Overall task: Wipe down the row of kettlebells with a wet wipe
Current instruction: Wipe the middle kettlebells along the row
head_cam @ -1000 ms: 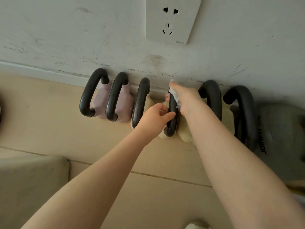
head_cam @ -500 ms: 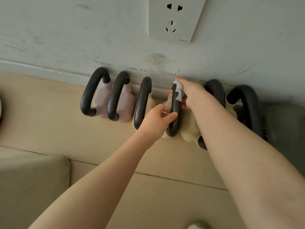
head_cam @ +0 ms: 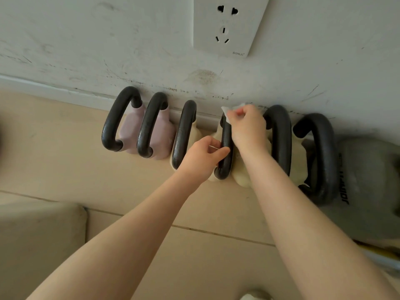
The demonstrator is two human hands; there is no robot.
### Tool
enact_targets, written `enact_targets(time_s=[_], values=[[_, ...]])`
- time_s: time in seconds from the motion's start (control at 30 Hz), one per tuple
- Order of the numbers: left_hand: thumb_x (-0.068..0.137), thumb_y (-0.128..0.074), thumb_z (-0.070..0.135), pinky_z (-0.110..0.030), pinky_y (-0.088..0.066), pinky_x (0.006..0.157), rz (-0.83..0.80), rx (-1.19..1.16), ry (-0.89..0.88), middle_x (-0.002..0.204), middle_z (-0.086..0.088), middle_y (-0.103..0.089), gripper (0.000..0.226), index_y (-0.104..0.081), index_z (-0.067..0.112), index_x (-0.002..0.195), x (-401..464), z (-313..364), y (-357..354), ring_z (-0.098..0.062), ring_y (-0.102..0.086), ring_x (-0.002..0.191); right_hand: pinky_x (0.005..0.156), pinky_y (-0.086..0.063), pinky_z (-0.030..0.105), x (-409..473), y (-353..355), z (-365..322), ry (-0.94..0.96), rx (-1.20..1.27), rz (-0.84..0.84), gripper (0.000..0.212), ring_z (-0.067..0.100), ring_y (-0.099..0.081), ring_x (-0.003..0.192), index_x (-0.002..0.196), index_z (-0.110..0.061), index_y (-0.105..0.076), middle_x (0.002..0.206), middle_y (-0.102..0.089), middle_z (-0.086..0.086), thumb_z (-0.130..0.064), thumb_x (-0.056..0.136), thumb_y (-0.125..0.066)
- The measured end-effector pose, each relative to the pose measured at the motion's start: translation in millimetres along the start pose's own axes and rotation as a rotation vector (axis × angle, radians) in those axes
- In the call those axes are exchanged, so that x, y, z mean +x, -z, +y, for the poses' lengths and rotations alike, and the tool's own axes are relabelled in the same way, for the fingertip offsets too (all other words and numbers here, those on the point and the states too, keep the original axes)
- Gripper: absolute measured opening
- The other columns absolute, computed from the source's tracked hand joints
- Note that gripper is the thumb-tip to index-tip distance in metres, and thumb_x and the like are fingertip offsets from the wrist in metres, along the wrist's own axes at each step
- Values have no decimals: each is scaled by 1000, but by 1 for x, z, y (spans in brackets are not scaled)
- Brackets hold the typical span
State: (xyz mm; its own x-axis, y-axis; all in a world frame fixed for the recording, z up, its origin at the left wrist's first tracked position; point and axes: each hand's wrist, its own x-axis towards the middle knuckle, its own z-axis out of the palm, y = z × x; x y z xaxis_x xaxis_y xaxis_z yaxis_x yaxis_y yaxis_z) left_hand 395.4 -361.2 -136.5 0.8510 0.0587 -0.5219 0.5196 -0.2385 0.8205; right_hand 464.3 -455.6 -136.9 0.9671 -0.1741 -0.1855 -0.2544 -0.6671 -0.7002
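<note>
While left hand (head_cam: 202,156) steadies handle (head_cam: 225,152), wet wipe (head_cam: 226,112) in right grip (head_cam: 246,124)

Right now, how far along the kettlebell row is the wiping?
Nothing shows which bells are already clean. In hand: the right hand presses the wet wipe to the top of the fourth kettlebell's handle, while the left hand steadies it. The two right of it probably remain.

Head camera looks steeply down, close, toward wall (head_cam: 108,40).
</note>
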Motion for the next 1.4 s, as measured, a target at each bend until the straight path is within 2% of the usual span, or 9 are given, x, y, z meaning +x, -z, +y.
enact_targets(time_s=[0.17, 0.3, 0.53, 0.7, 0.8, 0.9, 1.0, 1.23, 1.4], values=[[89, -59, 25, -26, -44, 66, 7, -13, -16, 86, -3, -67, 15, -58, 12, 97, -3, 0, -2, -15, -59, 77, 90, -41, 28, -9, -1, 15, 452, -215, -23, 28, 22, -51, 114, 113, -8, -63, 128, -54, 7, -18, 97, -43], [89, -58, 25, -26, -44, 64, 16, -45, -2, 83, 0, -64, 15, -57, 12, 99, -5, 0, -4, -16, -58, 78, 86, -45, 33, 14, 8, 12, 651, -328, -265, 29, 24, -56, 102, 88, -7, -70, 113, -64, 6, -20, 93, -44], [90, -58, 26, -26, -44, 65, -11, -47, 15, 88, -4, -67, 12, -57, 15, 95, -5, 0, -1, -16, -60, 78, 75, -42, 30, 45, 11, -9, 429, -362, -622, 50, 15, -58, 82, 71, -12, -67, 79, -64, -6, -43, 96, -37], [89, -58, 28, -27, -46, 69, -16, -41, 24, 96, -8, -69, 13, -59, 17, 96, -4, -2, -1, -22, -64, 88, 78, -38, 22, 52, 1, -4, 63, 81, -524, 53, 8, -56, 83, 73, -15, -66, 79, -64, -4, -46, 97, -31], [89, -58, 29, -25, -45, 68, -14, -50, 22, 93, -6, -68, 10, -58, 19, 93, -3, -2, 0, -18, -62, 84, 98, -36, 28, 48, -6, -2, -179, 294, -440, 42, 15, -52, 104, 107, -16, -64, 107, -59, -2, -48, 94, -39], [89, -58, 28, -25, -45, 67, -8, -57, 17, 91, -5, -68, 10, -58, 19, 92, -4, -3, -1, -18, -62, 83, 96, -45, 38, 43, -10, 4, -384, 443, -373, 23, 25, -57, 102, 86, -21, -61, 102, -61, 7, -39, 89, -48], [89, -58, 27, -26, -46, 69, -4, -55, 17, 93, -6, -68, 15, -59, 15, 98, -5, -2, -1, -19, -63, 85, 87, -47, 38, 30, -8, -1, -303, 457, -303, 20, 26, -58, 95, 80, -22, -61, 97, -60, 7, -27, 91, -45], [89, -58, 26, -26, -46, 68, 43, -102, 24, 91, -5, -68, 17, -59, 12, 99, -7, -1, -6, -17, -60, 80, 107, -28, 25, -21, -3, 2, 7, 278, -105, 39, 15, -36, 134, 138, -18, -42, 144, -44, 0, -18, 101, -30], [91, -56, 25, -41, -55, 83, 73, -90, 29, 91, -4, -66, 17, -58, 14, 104, -14, 3, -9, -20, -62, 81, 80, -42, 24, -51, -2, 11, 8, 51, 21, 32, 22, -58, 105, 120, -13, -58, 108, -64, 7, -17, 100, -33]])
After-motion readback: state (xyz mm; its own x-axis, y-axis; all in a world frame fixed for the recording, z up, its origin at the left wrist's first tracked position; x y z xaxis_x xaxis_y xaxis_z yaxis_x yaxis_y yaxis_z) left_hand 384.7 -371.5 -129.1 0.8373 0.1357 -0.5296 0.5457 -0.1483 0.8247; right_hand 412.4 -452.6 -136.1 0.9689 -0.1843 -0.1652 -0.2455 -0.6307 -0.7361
